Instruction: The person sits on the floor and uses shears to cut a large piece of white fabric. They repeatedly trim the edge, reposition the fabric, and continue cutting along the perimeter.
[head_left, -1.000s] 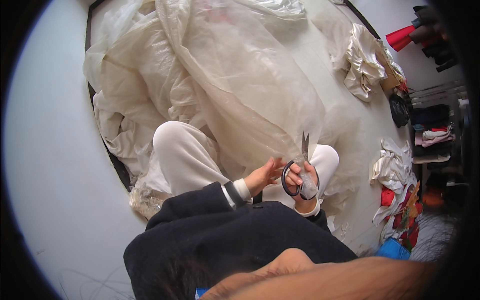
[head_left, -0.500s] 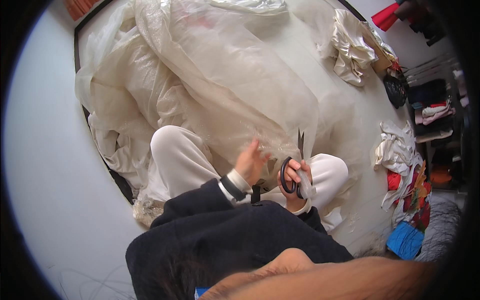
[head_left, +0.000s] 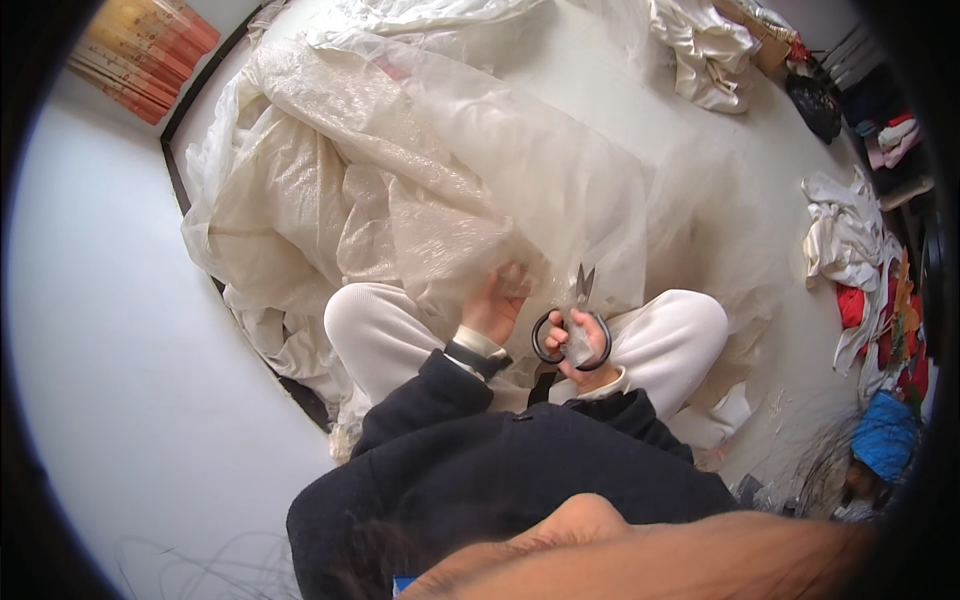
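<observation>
A large heap of sheer, cream, shiny fabric [head_left: 420,235] spreads over the floor in front of my crossed legs. My left hand [head_left: 492,308] is at its near edge, palm up, fingers apart and partly veiled by the thin cloth. My right hand [head_left: 588,368] grips black-handled scissors [head_left: 585,287], whose blades point away from me and stand slightly apart. A small crumpled piece of translucent material [head_left: 578,348] is also in my right hand, against the palm.
Crumpled white satin cloth [head_left: 700,50] lies at the far right, beside a black bag [head_left: 815,105]. More white cloth [head_left: 845,225], red scraps and a blue item [head_left: 885,435] lie along the right. A white wall [head_left: 110,300] stands left, with an orange patterned curtain [head_left: 145,55] at its top.
My left hand has gone in under the edge of the sheer fabric. In my right hand the scissors have turned, both handle loops now facing up. The view has shifted a little.
</observation>
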